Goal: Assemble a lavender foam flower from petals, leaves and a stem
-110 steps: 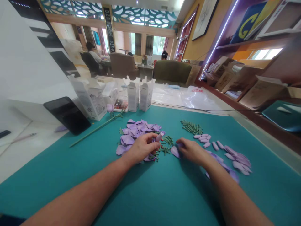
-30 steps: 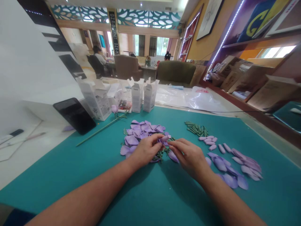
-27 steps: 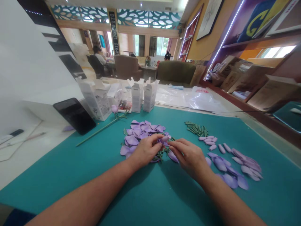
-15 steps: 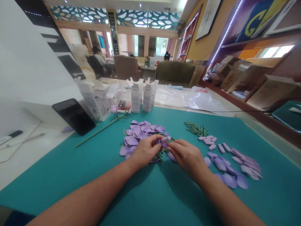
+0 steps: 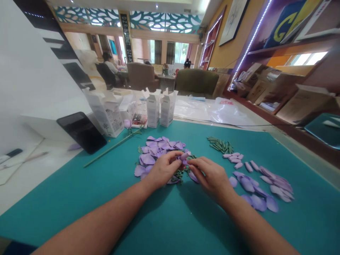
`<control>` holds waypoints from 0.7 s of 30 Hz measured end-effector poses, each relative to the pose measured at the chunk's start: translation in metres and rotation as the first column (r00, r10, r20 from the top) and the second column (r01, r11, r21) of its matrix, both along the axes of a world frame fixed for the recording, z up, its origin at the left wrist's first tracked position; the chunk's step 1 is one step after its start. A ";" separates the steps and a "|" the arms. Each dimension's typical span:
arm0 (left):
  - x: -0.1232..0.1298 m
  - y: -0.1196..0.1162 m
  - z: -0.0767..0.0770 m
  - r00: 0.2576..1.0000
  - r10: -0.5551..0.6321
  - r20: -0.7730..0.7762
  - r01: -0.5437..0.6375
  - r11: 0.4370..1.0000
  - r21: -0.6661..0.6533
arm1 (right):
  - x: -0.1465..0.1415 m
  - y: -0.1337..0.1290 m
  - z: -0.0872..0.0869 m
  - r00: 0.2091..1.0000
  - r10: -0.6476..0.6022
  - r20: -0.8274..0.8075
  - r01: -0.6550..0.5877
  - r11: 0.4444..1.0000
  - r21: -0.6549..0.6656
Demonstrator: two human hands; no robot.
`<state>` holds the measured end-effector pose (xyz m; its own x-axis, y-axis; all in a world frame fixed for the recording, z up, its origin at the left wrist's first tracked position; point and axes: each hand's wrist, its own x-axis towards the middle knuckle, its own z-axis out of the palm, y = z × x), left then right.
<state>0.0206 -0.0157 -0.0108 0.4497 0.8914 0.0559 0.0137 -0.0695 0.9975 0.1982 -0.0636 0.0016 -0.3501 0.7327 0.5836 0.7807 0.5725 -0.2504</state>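
Between my hands is a small purple flower piece (image 5: 185,155), with an upright pale bud and a petal at its base. My left hand (image 5: 164,168) is closed, thumb and fingers pinching the piece from the left. My right hand (image 5: 211,174) pinches the piece's purple petal (image 5: 185,162) at its right edge; the fingertips partly cover it. Below and behind the hands lies a heap of loose purple petals (image 5: 147,159). Green leafy parts (image 5: 177,176) show under the fingers.
Green stem pieces (image 5: 220,144), pale bud pieces (image 5: 235,157) and groups of purple petals (image 5: 259,202) lie on the green mat (image 5: 106,209) at right. A purple flower on a green stem (image 5: 108,150) lies at left, near a black phone (image 5: 81,132) and white boxes (image 5: 153,110).
The flower piece has tilted more upright between my fingers. Both hands keep nearly the same place, and the view has shifted slightly.
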 end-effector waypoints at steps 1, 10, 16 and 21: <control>0.000 0.001 -0.001 1.000 0.002 -0.003 -0.002 1.000 0.000 | -0.001 0.000 0.000 1.000 0.007 -0.002 -0.007 1.000 -0.003; 0.000 0.003 0.004 1.000 0.023 -0.008 -0.024 0.998 -0.054 | 0.015 -0.001 0.015 0.992 -0.045 -0.114 0.047 0.999 0.012; -0.001 0.005 0.007 0.999 0.039 0.025 -0.037 0.994 -0.107 | 0.070 0.005 0.033 0.918 -0.391 -0.061 0.385 0.919 -0.091; 0.000 0.005 0.008 0.998 0.039 0.051 -0.032 0.991 -0.129 | 0.106 0.003 0.036 0.847 -0.446 0.290 0.523 0.797 -0.303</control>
<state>0.0202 -0.0108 -0.0032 0.4171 0.9081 -0.0363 -0.0397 0.0581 0.9975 0.3040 -0.0611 0.0372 0.0308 0.9780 0.2062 0.9846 0.0058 -0.1749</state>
